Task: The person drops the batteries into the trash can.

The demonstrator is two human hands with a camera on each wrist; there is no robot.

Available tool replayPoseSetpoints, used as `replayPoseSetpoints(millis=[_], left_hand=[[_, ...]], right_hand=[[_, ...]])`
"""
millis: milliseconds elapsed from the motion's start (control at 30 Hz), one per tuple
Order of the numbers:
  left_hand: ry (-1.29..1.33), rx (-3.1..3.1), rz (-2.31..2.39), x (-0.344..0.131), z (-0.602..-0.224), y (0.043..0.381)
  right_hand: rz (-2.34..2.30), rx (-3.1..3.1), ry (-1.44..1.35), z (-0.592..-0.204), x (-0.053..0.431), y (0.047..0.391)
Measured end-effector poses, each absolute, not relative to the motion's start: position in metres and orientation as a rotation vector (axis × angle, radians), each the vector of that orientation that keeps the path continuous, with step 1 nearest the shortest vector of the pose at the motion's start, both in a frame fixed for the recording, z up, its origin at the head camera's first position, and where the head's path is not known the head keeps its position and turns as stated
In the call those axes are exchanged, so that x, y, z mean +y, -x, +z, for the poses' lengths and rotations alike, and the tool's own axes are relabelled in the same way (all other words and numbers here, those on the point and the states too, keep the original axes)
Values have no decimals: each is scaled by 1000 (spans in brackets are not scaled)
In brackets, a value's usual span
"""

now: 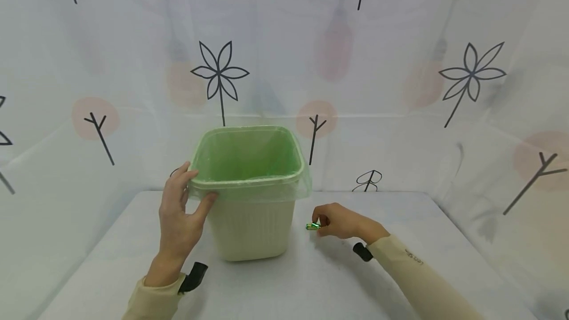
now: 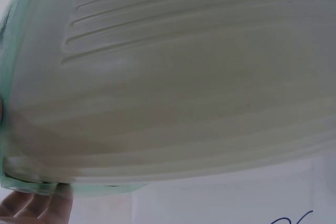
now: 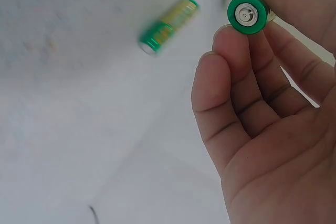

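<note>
A pale green trash bin (image 1: 249,228) stands upright, lined with a thin green plastic bag (image 1: 249,191) folded over its rim. My left hand (image 1: 180,223) grips the bin's left corner just under the rim, thumb on the front and fingers around the side. Close to the bin's right side, my right hand (image 1: 344,221) pinches a green battery (image 3: 247,14) between thumb and fingers, its end facing the right wrist camera. A second battery (image 3: 169,27), green and gold, lies on the white surface beyond the fingertips in that view, slightly blurred.
The white table (image 1: 378,280) carries the bin at its middle. Behind and at both sides hangs a white curtain (image 1: 275,63) printed with flowers and twigs. A black wrist-camera piece (image 1: 193,277) juts from the left cuff, and another (image 1: 362,252) from the right.
</note>
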State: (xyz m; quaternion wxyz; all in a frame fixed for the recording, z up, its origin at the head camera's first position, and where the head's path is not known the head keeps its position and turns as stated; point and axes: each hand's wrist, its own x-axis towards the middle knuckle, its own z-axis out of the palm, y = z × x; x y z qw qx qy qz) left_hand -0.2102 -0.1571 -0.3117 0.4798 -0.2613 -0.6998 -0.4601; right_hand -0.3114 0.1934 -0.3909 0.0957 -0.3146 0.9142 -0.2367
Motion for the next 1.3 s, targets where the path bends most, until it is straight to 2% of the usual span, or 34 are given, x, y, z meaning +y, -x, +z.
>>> replayPoseSetpoints(millis=[800, 967, 1300], left_hand=[[663, -1687, -1117, -156, -308, 212], [651, -1697, -1125, -156, -311, 212], [645, -1699, -1120, -157, -313, 210]], right_hand=[[-597, 3019, 1118, -223, 192, 299], [-594, 3027, 1209, -203, 179, 298], [-552, 2993, 1363, -185, 143, 304]])
